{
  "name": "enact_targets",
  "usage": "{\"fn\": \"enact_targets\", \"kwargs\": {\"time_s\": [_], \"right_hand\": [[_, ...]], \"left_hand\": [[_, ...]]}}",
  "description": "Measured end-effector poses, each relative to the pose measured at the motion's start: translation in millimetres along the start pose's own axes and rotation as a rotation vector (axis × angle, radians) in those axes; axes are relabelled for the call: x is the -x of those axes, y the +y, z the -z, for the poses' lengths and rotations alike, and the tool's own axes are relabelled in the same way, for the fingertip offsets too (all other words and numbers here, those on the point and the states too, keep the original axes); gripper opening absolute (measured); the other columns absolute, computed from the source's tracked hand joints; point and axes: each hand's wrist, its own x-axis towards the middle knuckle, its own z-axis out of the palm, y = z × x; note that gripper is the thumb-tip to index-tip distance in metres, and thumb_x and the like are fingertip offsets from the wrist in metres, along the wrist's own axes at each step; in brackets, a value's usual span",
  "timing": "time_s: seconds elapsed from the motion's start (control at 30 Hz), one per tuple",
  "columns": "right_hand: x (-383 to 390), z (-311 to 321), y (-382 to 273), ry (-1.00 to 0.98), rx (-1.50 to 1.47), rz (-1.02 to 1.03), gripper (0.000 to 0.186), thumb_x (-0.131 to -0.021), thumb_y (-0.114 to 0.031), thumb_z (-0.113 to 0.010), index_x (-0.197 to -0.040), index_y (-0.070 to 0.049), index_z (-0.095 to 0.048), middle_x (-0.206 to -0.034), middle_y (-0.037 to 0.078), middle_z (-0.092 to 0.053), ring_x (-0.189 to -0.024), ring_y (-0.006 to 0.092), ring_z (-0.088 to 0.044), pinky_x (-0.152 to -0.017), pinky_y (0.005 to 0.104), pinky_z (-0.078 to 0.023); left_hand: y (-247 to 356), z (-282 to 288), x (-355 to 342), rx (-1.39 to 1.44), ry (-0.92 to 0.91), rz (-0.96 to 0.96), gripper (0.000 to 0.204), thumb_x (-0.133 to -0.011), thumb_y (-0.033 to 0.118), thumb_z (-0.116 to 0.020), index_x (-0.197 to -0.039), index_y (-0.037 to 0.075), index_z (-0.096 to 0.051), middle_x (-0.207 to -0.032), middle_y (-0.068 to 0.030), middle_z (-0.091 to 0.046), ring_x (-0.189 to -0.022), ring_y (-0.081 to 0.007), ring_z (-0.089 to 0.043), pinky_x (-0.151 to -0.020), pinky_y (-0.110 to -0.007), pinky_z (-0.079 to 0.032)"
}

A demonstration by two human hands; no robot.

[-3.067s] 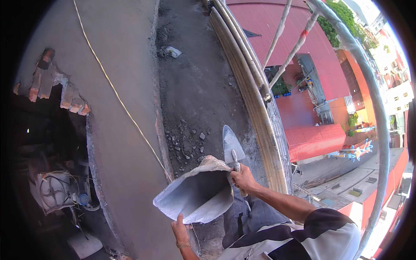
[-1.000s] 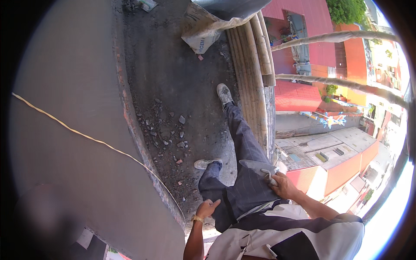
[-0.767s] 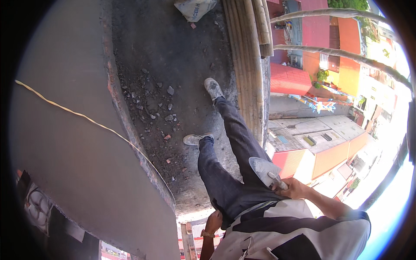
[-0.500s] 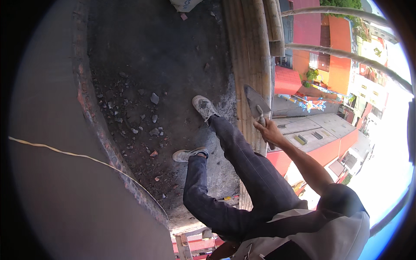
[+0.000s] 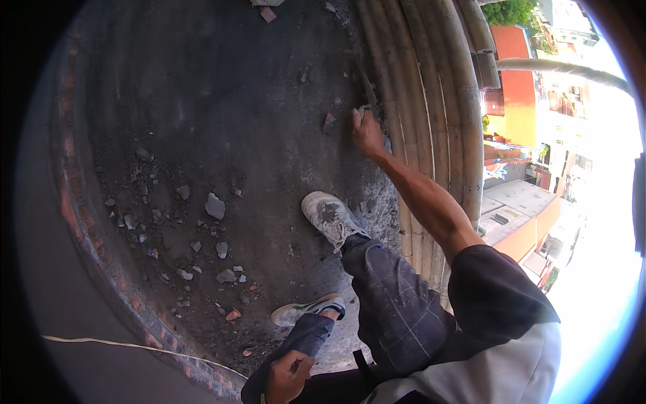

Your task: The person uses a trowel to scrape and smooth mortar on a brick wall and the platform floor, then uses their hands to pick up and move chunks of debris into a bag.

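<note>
My right hand (image 5: 367, 133) is closed round the handle of a trowel (image 5: 368, 89), whose blade is seen nearly edge-on against the dirty floor (image 5: 235, 114), beside the long bamboo poles (image 5: 431, 135). A small brick chip (image 5: 329, 122) lies left of this hand. My left hand (image 5: 289, 377) is low in the view, fingers curled against my dark trouser leg (image 5: 397, 310); what they hold, if anything, is hidden. My two dusty shoes (image 5: 330, 219) are on the floor.
A brick-edged strip (image 5: 87, 225) borders the grey surface on the left, crossed by a pale cord (image 5: 101, 341). Rubble (image 5: 215, 206) is scattered nearby. A pale bag (image 5: 268, 3) is cut off at the top. Beyond the poles are a wrapped rail (image 5: 552, 66) and rooftops below (image 5: 511, 209).
The grey bag left my hands and now sits at the top. My right hand has moved forward and down with the trowel, beside the poles. My left hand has come back into view.
</note>
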Motion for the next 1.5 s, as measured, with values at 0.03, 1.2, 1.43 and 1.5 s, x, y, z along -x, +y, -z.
{"fn": "enact_targets", "kwargs": {"time_s": [0.03,1.2,1.43,1.5], "right_hand": [[32,-1,0,-0.139,-0.026,0.045,0.047,-0.105,-0.042,-0.043,-0.107,0.005,-0.048,-0.088,0.039,-0.063,-0.089,0.0581,-0.059,-0.074,0.0615,-0.045],[172,-46,-75,-0.698,-0.029,0.236,0.043,-0.104,-0.04,-0.046,-0.117,0.001,-0.049,-0.095,0.036,-0.065,-0.092,0.0535,-0.063,-0.081,0.0564,-0.05],[-5,-11,-79,-0.155,0.102,0.336,0.042,-0.103,-0.044,-0.044,-0.116,-0.005,-0.057,-0.098,0.028,-0.069,-0.092,0.0456,-0.067,-0.081,0.0542,-0.052],[-123,20,-53,0.144,0.167,0.265,0.046,-0.103,-0.044,-0.044,-0.115,-0.002,-0.057,-0.101,0.03,-0.068,-0.096,0.0492,-0.064,-0.083,0.0563,-0.05]], "left_hand": [[4,19,-14,-0.01,0.008,-0.077,0.016,-0.096,0.015,-0.066,-0.089,0.001,-0.064,-0.074,-0.0068,-0.067,-0.065,-0.0159,-0.065,-0.061,-0.029,-0.052],[58,51,36,-0.467,0.486,-0.451,0.014,-0.094,0.01,-0.066,-0.102,-0.001,-0.068,-0.096,-0.016,-0.07,-0.085,-0.0312,-0.068,-0.076,-0.038,-0.053],[40,49,38,-0.42,0.551,-0.401,0.016,-0.094,0.013,-0.067,-0.103,0.0,-0.068,-0.098,-0.0168,-0.07,-0.088,-0.0328,-0.069,-0.077,-0.039,-0.053],[45,46,37,-0.393,0.549,-0.348,0.017,-0.094,0.015,-0.066,-0.102,0.0,-0.068,-0.095,-0.0171,-0.07,-0.086,-0.0334,-0.069,-0.075,-0.04,-0.053]]}}
